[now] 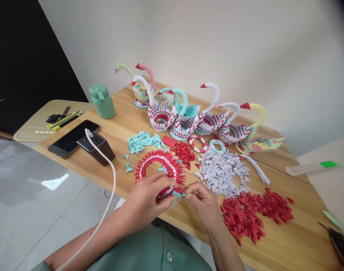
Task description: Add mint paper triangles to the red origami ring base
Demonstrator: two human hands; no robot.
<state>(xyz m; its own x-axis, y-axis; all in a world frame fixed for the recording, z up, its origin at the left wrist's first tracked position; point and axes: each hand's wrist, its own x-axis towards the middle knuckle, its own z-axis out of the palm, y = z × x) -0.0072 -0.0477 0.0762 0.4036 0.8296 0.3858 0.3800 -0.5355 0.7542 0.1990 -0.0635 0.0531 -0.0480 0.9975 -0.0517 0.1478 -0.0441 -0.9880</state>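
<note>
A red-and-white ring of folded paper pieces (160, 161) lies flat on the wooden table (287, 241), with teal pieces along its near edge. My left hand (147, 197) grips the near side of the ring, fingers curled over it. My right hand (202, 201) pinches a small teal piece at the ring's near edge, fingertips pressed together beside the left thumb. Loose piles sit close by: teal pieces (143, 141), small red pieces (184, 152), white pieces (222, 171) and a big red pile (253, 212).
Several finished paper swans (185, 116) stand in a row along the wall. A green jug (102, 101), a phone (73, 137) and a dark power bank (96, 147) with a white cable (111, 180) lie left. Two small paper rings (198, 143) sit mid-table. Pens (64, 119) rest on a side table.
</note>
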